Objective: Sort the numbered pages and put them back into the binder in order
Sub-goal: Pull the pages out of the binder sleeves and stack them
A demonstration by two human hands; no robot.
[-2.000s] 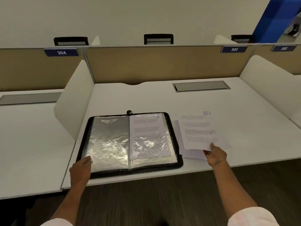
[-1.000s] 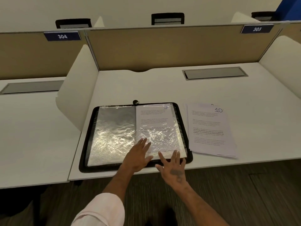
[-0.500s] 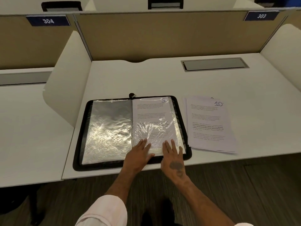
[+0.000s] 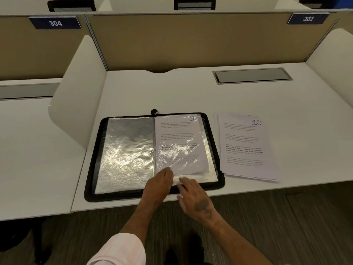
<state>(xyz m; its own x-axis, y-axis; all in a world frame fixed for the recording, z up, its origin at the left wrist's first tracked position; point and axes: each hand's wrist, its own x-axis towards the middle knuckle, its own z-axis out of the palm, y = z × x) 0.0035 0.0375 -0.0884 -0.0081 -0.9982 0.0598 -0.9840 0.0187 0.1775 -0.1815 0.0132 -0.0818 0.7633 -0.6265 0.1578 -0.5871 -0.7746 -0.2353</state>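
Note:
A black zip binder [image 4: 91, 165] lies open near the desk's front edge. Its left plastic sleeve [image 4: 126, 150] holds no page. The right sleeve [image 4: 208, 150] holds a printed page [image 4: 179, 134] with a handwritten number in its top corner; the page sits slightly askew, its bottom edge raised. My left hand [image 4: 160, 183] rests its fingertips on the bottom of that sleeve. Beside it, my right hand [image 4: 193, 192] touches the sleeve's lower edge with blurred fingers. A stack of loose pages [image 4: 246, 148], with "10" on top, lies right of the binder.
The white desk [image 4: 172, 92] has curved side dividers, a tan back panel and a grey cable hatch [image 4: 252, 75] at the back right. The desk's front edge runs just under the binder. Labels 304 and 303 hang on the panel.
Both hands left the binder's corner and the loose stack and came to the right sleeve's bottom. The page inside now sits askew, with its bottom edge showing above my fingers.

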